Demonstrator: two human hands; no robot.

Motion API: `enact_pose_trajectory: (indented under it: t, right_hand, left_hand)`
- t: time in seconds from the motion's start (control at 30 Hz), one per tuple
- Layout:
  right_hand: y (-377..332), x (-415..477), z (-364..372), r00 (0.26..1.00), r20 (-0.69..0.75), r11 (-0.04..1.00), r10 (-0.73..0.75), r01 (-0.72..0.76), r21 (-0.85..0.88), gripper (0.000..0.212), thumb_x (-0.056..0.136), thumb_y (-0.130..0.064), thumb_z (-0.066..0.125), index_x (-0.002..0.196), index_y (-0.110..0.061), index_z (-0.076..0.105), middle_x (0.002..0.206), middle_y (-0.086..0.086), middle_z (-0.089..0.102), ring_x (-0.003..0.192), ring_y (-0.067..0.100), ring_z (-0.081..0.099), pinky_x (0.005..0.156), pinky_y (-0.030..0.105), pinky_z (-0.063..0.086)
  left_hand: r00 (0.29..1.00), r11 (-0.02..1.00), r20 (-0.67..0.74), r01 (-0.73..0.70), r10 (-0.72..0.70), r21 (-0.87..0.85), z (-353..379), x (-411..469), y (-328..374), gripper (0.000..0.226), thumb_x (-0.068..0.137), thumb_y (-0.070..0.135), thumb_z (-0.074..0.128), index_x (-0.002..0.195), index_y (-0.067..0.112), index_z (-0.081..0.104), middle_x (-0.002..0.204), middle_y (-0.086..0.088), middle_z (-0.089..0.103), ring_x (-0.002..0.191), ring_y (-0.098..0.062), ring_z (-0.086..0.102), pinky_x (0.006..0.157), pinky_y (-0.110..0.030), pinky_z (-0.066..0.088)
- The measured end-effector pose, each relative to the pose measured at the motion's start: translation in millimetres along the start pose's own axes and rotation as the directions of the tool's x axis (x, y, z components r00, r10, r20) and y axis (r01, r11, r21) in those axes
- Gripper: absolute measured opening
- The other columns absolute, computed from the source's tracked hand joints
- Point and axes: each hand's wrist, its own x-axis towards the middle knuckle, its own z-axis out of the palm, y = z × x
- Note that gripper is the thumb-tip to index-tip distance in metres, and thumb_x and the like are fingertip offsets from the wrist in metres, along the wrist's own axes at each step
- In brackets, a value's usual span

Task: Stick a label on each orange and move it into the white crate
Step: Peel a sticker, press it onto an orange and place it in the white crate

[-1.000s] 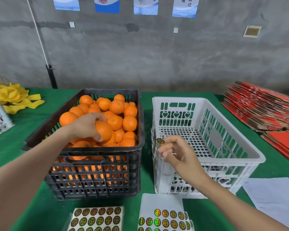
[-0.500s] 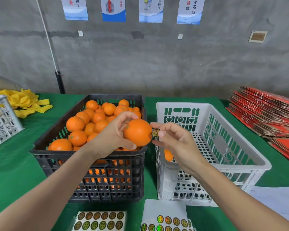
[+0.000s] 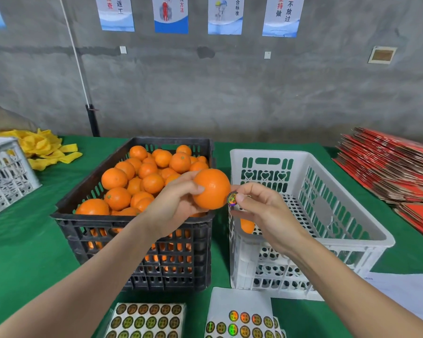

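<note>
My left hand [image 3: 175, 207] grips one orange [image 3: 211, 189] in the air above the gap between the two crates. My right hand [image 3: 261, 211] pinches a round shiny label [image 3: 232, 198] and holds it against the orange's right side. The black crate [image 3: 137, 237] on the left is heaped with several oranges [image 3: 142, 176]. The white crate [image 3: 332, 242] on the right holds one orange [image 3: 247, 225] near its front left corner, partly hidden by my right hand. Two label sheets [image 3: 239, 320] lie at the front edge.
A green cloth [image 3: 22, 252] covers the table. Yellow foam nets [image 3: 44, 147] and another white crate [image 3: 5, 174] sit at the far left. Stacked red cartons [image 3: 391, 172] fill the right side. A white paper [image 3: 405, 291] lies front right. A grey wall stands behind.
My left hand lifted an orange out of the black crate and carried it right. My right hand brought the label up to touch the orange's side.
</note>
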Motion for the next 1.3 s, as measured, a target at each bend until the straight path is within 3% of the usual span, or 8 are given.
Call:
enact_pose_trajectory:
  t: [0.1, 0.23, 0.67, 0.93, 1.03, 1.13, 1.2, 1.3]
  right_hand:
    - [-6, -1, 1, 0.999, -0.012, 0.994, -0.033, 0.031, -0.107, 0.020, 0.089, -0.007, 0.059, 0.074, -0.019, 0.062, 0.113, 0.003, 0.064, 0.090, 0.011, 0.060, 0.087, 0.031, 0.049]
    - [-11, -3, 4, 0.996, -0.053, 0.964, -0.066, 0.050, -0.261, 0.021, 0.088, -0.011, 0.062, 0.071, -0.022, 0.062, 0.113, 0.002, 0.063, 0.103, 0.018, 0.058, 0.099, 0.044, 0.044]
    - [-22, -7, -1, 0.999, -0.006, 0.889, -0.047, 0.039, -0.455, 0.020, 0.089, -0.012, 0.063, 0.072, -0.022, 0.060, 0.111, 0.004, 0.061, 0.104, 0.021, 0.058, 0.097, 0.048, 0.044]
    - [-21, -3, 2, 0.987, -0.047, 0.762, -0.151, 0.086, -0.641, 0.021, 0.085, -0.020, 0.066, 0.069, -0.028, 0.056, 0.101, -0.003, 0.064, 0.099, 0.014, 0.059, 0.088, 0.030, 0.048]
    - [-20, -1, 3, 0.980, -0.084, 0.750, -0.181, 0.082, -0.656, 0.019, 0.083, -0.025, 0.069, 0.070, -0.029, 0.055, 0.103, -0.001, 0.065, 0.098, 0.016, 0.059, 0.086, 0.034, 0.050]
    - [-20, 0, 0, 0.976, -0.113, 0.761, -0.184, 0.069, -0.645, 0.025, 0.077, -0.029, 0.075, 0.086, -0.030, 0.051, 0.098, -0.005, 0.064, 0.084, 0.008, 0.061, 0.077, 0.031, 0.053]
    - [-20, 1, -5, 0.982, -0.149, 0.825, -0.119, 0.014, -0.566, 0.057, 0.070, -0.033, 0.081, 0.110, -0.031, 0.040, 0.097, -0.007, 0.063, 0.078, 0.005, 0.063, 0.073, 0.027, 0.053]
    - [-17, 3, -16, 0.997, -0.060, 0.905, -0.055, 0.024, -0.425, 0.076, 0.072, -0.034, 0.078, 0.133, -0.035, 0.034, 0.112, -0.005, 0.060, 0.093, 0.013, 0.064, 0.084, 0.033, 0.054]
  left_hand:
    - [0.999, 1.000, 0.026, 0.019, -0.019, 0.007, 6, -3, -4, 0.062, 0.071, 0.019, 0.056, 0.132, 0.013, 0.051, 0.131, -0.014, 0.058, 0.115, -0.030, 0.060, 0.091, -0.042, 0.053]
    - [0.998, 0.999, 0.045, 0.036, -0.035, -0.017, 13, -4, -11, 0.054, 0.071, 0.019, 0.057, 0.125, 0.017, 0.057, 0.125, -0.012, 0.063, 0.104, -0.024, 0.066, 0.080, -0.035, 0.057]
    - [0.993, 0.984, 0.034, 0.115, -0.111, -0.139, 22, -10, -14, 0.050, 0.068, 0.019, 0.061, 0.118, 0.019, 0.059, 0.120, -0.010, 0.065, 0.097, -0.024, 0.070, 0.070, -0.035, 0.058]
    - [0.995, 0.984, 0.011, 0.097, -0.096, -0.146, 26, -11, -15, 0.049, 0.068, 0.015, 0.065, 0.117, 0.019, 0.059, 0.118, -0.009, 0.066, 0.098, -0.025, 0.070, 0.070, -0.034, 0.058]
    - [0.994, 0.982, 0.008, 0.112, -0.112, -0.154, 27, -11, -14, 0.047, 0.069, 0.019, 0.059, 0.116, 0.019, 0.059, 0.120, -0.009, 0.064, 0.098, -0.024, 0.070, 0.069, -0.034, 0.059]
    - [0.991, 0.980, 0.012, 0.134, -0.134, -0.148, 25, -11, -12, 0.051, 0.070, 0.017, 0.062, 0.121, 0.017, 0.057, 0.126, -0.011, 0.062, 0.103, -0.026, 0.068, 0.071, -0.035, 0.059]
    - [0.988, 0.976, 0.021, 0.154, -0.153, -0.156, 24, -11, -13, 0.053, 0.071, 0.013, 0.064, 0.123, 0.016, 0.056, 0.125, -0.011, 0.063, 0.103, -0.026, 0.068, 0.071, -0.036, 0.059]
    - [0.987, 0.973, 0.029, 0.160, -0.158, -0.168, 25, -9, -13, 0.050, 0.075, 0.017, 0.064, 0.124, 0.013, 0.056, 0.123, -0.010, 0.065, 0.103, -0.025, 0.068, 0.072, -0.036, 0.059]
